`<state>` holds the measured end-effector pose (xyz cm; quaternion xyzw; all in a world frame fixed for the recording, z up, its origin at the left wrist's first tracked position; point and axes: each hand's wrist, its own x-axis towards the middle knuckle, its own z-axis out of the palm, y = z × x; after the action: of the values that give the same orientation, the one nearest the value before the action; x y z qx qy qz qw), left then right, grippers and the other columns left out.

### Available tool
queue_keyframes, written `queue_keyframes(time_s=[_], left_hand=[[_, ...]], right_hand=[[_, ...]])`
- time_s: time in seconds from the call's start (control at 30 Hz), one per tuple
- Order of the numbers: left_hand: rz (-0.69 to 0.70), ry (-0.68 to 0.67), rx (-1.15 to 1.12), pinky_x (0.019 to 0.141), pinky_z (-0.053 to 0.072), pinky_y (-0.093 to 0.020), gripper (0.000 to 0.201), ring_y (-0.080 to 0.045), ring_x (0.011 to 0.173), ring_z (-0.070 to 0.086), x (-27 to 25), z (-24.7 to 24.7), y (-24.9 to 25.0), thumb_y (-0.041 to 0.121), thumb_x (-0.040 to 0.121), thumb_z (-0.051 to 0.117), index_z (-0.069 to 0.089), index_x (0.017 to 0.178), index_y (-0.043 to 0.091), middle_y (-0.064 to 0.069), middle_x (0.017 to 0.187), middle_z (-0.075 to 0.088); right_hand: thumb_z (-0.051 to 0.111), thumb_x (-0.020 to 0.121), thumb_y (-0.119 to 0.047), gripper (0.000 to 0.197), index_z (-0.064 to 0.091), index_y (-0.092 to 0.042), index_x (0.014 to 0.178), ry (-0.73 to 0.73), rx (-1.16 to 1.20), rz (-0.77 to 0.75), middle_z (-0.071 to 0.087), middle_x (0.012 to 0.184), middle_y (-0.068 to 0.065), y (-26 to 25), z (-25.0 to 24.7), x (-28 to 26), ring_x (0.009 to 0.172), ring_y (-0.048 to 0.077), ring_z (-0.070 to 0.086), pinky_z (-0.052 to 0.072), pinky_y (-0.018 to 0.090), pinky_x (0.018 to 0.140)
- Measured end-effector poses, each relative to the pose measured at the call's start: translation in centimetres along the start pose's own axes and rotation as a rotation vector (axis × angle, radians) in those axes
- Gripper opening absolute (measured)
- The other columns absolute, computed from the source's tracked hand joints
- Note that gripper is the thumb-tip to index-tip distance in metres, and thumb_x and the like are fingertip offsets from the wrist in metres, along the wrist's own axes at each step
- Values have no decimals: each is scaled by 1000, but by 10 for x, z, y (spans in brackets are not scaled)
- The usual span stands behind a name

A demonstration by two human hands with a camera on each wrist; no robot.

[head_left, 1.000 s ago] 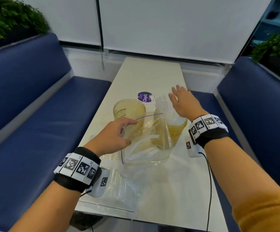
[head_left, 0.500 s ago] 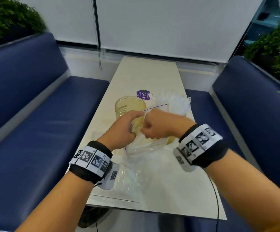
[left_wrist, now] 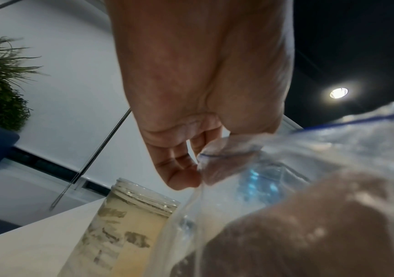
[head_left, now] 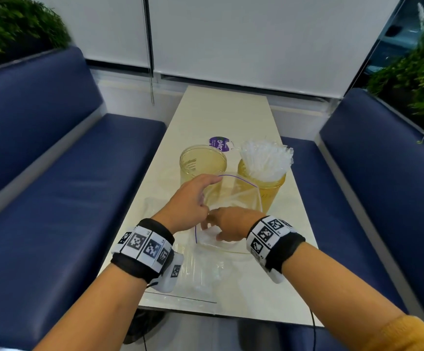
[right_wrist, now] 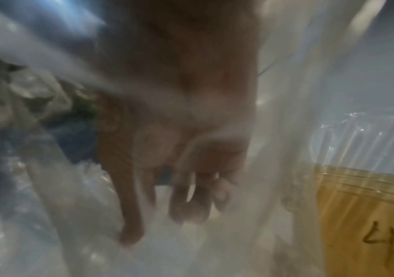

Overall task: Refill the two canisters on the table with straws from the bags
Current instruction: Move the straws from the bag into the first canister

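Note:
Two yellow see-through canisters stand mid-table. The left canister holds nothing I can see. The right canister is packed with clear wrapped straws. In front of them a clear zip bag with a blue seal line is held upright. My left hand pinches its rim at the left corner. My right hand is down inside the bag, fingers spread and pointing downward; the picture is blurred and nothing shows clearly between them.
A second clear bag lies flat by the table's near edge, under my left wrist. A purple round label lies behind the canisters. Blue benches flank the narrow table; plants stand behind them.
My right hand left the straws in the right canister, came back to the bag's mouth, and now reaches down inside it. The left hand has kept its hold on the rim.

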<state>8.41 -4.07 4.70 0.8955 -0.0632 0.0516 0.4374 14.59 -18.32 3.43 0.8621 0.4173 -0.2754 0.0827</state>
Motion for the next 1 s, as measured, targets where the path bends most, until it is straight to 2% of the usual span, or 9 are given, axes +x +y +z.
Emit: queue_keyframes(time_s=[0.17,0.3,0.37,0.47,0.6,0.7,0.77,0.9,1.0], left_hand=[[-5,19,-28,90,47,-19,72,-18,99,51,-1,-1,-3,-13,80,54,50,143,22,16,135,47],[-25,45,-51,96,51,-33,66,-31,103,60,-1,-1,-4,-10,83,56,52,142,20,11,137,51],[-37,86,-97,94,50,-24,57,-26,105,60,0,-1,-6,-4,88,56,55,140,19,9,137,53],[-88,181,-256,104,40,-19,34,-5,118,54,2,-4,-3,26,102,48,61,133,21,8,135,59],[-67,163,-361,100,44,-27,77,-1,115,57,2,-3,-6,83,77,49,62,130,28,14,127,63],[-106,112,-215,99,45,-24,96,0,120,53,3,8,-10,74,57,79,52,138,30,17,134,55],[-132,111,-161,91,50,-25,92,-1,108,58,7,17,-10,67,55,86,54,133,29,17,122,59],[-158,192,-165,66,53,-32,42,-6,76,64,19,30,-8,61,76,74,68,103,28,7,90,71],[-157,251,-189,63,57,-52,27,-26,66,67,24,30,-8,48,85,65,68,81,21,-9,75,71]], right_hand=[[50,102,-24,45,40,-28,146,-23,-121,-20,38,140,7,2,10,3,116,34,55,48,41,83],[44,105,-23,41,39,-15,144,130,19,-31,50,136,10,6,4,0,116,34,56,49,48,92],[44,105,-25,31,46,-11,133,262,144,-29,59,127,12,10,-4,-4,110,34,60,50,44,89],[43,104,-27,12,51,-20,110,403,260,-57,66,109,8,18,-18,-13,97,29,62,51,46,85],[43,105,-27,10,52,-23,104,594,467,-118,60,83,-12,28,-39,-26,70,-3,57,48,27,70],[45,106,-31,11,52,-24,111,704,620,-165,58,76,-15,22,-59,-38,53,-9,52,38,14,57],[47,106,-29,13,55,-20,108,742,712,-226,64,83,-12,13,-71,-44,62,-9,59,44,12,61],[49,105,-27,16,59,-15,108,759,783,-322,72,93,0,-6,-86,-52,88,13,69,57,31,83],[61,98,-33,21,56,-20,114,791,767,-322,68,97,-7,-10,-88,-54,87,8,68,58,30,80]])
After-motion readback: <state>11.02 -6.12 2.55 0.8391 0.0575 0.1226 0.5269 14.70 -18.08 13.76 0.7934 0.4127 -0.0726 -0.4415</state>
